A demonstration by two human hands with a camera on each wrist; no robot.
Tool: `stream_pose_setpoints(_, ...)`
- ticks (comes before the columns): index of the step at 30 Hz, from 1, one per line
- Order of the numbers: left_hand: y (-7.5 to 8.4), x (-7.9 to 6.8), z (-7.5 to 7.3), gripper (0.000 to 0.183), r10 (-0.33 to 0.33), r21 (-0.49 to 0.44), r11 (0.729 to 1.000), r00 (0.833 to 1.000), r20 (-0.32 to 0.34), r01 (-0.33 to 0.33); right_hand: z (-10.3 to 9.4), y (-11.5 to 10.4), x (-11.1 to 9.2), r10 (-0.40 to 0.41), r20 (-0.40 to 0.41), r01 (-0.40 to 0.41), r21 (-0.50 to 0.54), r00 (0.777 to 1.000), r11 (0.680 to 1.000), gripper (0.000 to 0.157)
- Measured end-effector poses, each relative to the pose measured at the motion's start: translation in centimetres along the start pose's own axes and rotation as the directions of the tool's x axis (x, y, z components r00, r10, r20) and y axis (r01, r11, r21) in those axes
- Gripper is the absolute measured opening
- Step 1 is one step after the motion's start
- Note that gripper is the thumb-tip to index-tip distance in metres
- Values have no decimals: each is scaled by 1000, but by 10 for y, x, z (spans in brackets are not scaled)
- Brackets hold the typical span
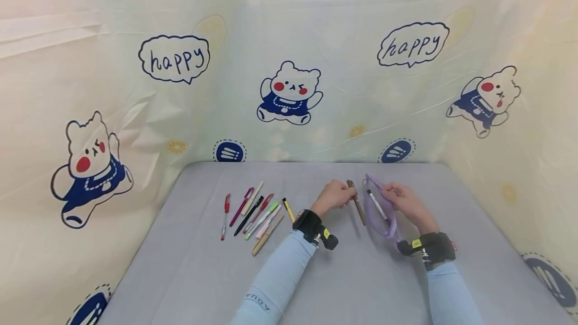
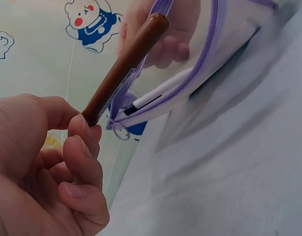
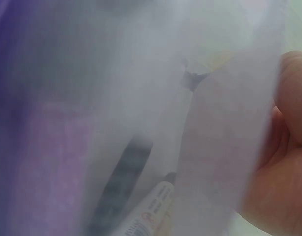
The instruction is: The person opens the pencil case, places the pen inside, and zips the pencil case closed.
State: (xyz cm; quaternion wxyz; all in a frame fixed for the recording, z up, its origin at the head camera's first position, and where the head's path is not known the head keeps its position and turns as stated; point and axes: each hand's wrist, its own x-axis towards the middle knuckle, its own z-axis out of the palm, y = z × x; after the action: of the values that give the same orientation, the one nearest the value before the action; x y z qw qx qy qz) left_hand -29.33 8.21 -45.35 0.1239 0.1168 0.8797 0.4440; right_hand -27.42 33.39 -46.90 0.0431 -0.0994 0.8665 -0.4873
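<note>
Patterned backdrop [image 1: 338, 24], gray table [image 1: 352, 285]: a brown marker [image 1: 357, 205] was held beside a purple-trimmed pouch [image 1: 391, 226]

Behind the table, the pale backdrop carried printed bears and the word "happy". A loose group of pens [image 1: 258, 214] lay on the left part of the table, well apart from the pouch; a yellow pen [image 1: 289, 209] lay at the group's right side.

The brown marker was between the two hands, just to the right of the left hand [image 1: 335, 197], the nearer of the two. That hand's thumb and fingers pinched it close to its far end. From there its long axis ran toward the near side of the table, slanting slightly right, and its free end was just beside the pouch's left rim. In the left wrist view the free end overlapped the purple trim; whether the two touched could not be told.

The fingers of the right hand [image 1: 402, 199] pinched the pouch's right rim, and the zip edges stood apart. A white pen [image 1: 377, 205] lay inside, slanting roughly as the marker did.

The deciding relation seemed to be sideways: marker and opening ran nearly parallel, so meeting the gap appeared to call for a shift rightward, free end leading.
</note>
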Motion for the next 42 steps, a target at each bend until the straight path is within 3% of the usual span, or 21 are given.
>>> stream_pose_setpoints(10,10,18,18,46,10,-48,999,1000,18,-9,-4,-1,-1,-9,-6,9,6,1000,1000,32)
stream_pose_setpoints(17,9,22,27,49,-48,-70,996,998,33,50,-5,-2,0,16,8,-16,-8,1000,1000,31)
stream_pose_setpoints(23,11,23,33,48,-31,-83,996,999,37,34,-5,-1,3,8,1,-8,-17,1000,1000,29)
stream_pose_setpoints(37,9,23,48,48,-12,-26,1000,999,44,13,-4,-4,1,22,-2,-22,20,1000,1000,36)
stream_pose_setpoints(42,12,23,51,50,46,39,998,998,32,-47,-3,-1,1,19,-5,-19,3,1000,1000,33)
